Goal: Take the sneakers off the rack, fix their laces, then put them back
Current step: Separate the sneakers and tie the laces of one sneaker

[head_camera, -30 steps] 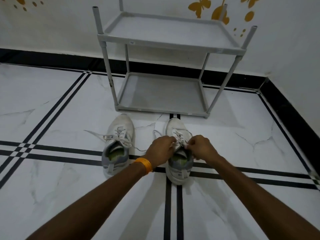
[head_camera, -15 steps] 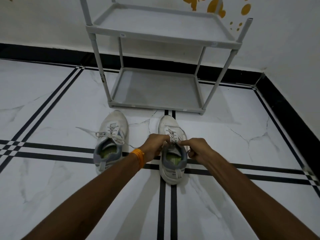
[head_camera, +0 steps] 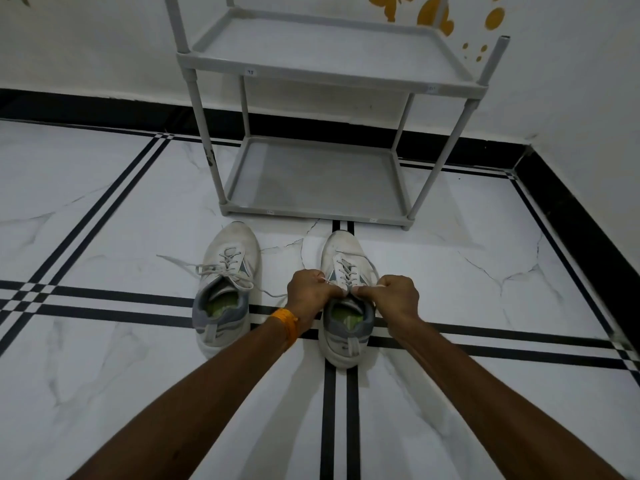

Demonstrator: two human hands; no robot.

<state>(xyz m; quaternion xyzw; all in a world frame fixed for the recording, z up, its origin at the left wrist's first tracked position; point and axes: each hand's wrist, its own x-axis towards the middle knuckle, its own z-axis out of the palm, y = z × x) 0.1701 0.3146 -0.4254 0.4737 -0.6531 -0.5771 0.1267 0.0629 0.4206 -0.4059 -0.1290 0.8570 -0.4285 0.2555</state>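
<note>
Two white sneakers with grey collars stand on the tiled floor, toes toward the rack. The left sneaker [head_camera: 227, 282] has loose laces trailing out to both sides. Over the right sneaker [head_camera: 346, 327], my left hand [head_camera: 310, 294] and my right hand [head_camera: 396, 294] each pinch a lace end at the top of the tongue, fists nearly touching. My left wrist carries an orange band. The grey two-shelf rack [head_camera: 322, 74] stands just beyond the shoes with nothing on its shelves.
White marble floor with black double stripes [head_camera: 341, 420] runs around the shoes. A white wall with a black skirting [head_camera: 571, 216] closes the back and right side. Orange butterfly decals [head_camera: 433, 13] sit on the wall behind the rack.
My hands stay on the right sneaker's laces, drawing together at the tongue. The view has shifted slightly, with the rack now higher in frame. The left sneaker has not moved.
</note>
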